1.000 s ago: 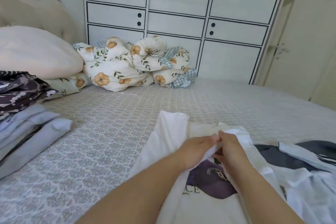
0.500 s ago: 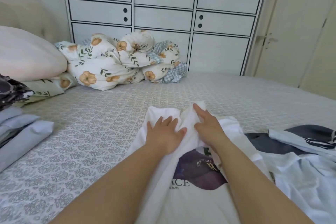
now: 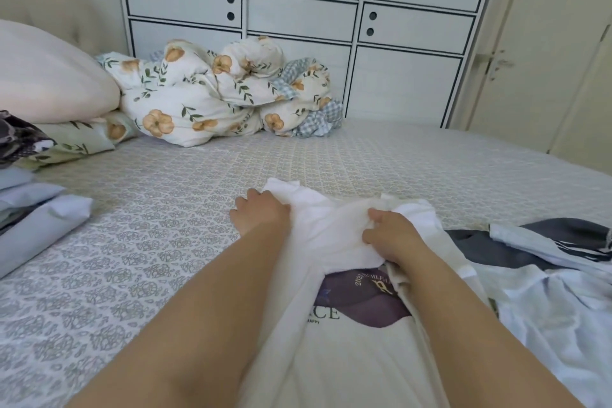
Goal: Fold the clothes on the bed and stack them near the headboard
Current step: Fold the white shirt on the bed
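A white T-shirt (image 3: 334, 235) with a purple print lies in front of me on the patterned bed sheet (image 3: 159, 228). My left hand (image 3: 261, 212) grips its upper left corner, fingers curled over the cloth. My right hand (image 3: 390, 235) pinches a bunched fold at the shirt's upper right. A stack of folded light-blue clothes (image 3: 36, 219) with a dark patterned garment (image 3: 20, 139) on top sits at the left, near the beige headboard (image 3: 49, 7). Unfolded light-blue and dark navy clothes (image 3: 546, 262) lie at the right.
A pink pillow (image 3: 49, 76) rests on a floral pillow at the far left. A crumpled floral duvet (image 3: 215, 93) lies against the white wardrobe (image 3: 298, 10). A cream door (image 3: 546, 60) stands at the right.
My hands have spread apart, the left sliding out to the shirt's left corner and the right shifting right, pulling the top of the shirt wider. The view has dipped slightly.
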